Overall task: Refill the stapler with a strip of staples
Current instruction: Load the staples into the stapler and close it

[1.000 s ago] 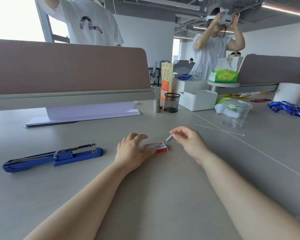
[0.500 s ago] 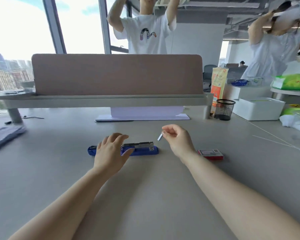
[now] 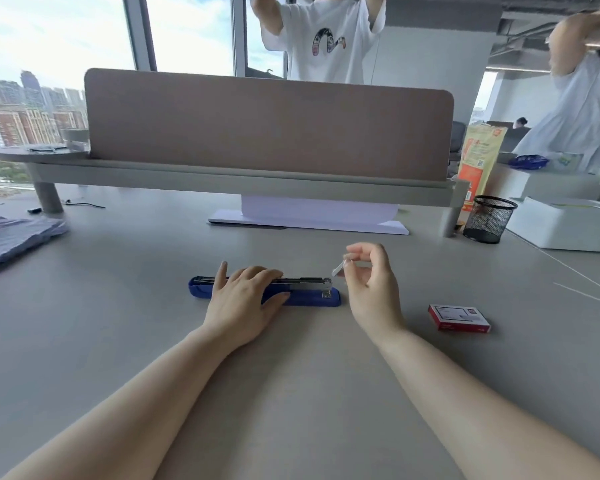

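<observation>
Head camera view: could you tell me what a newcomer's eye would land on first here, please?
Probably the blue stapler lying mid-desk, with the left hand laid across it. Just right of its metal end, the right hand pinches a small strip of staples above the desk. Farther right lies a red staple box.

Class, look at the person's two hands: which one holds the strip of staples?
The right hand, raised beside the stapler's metal end, pinches the strip of staples in its fingertips. The left hand lies flat across the stapler instead.
</observation>
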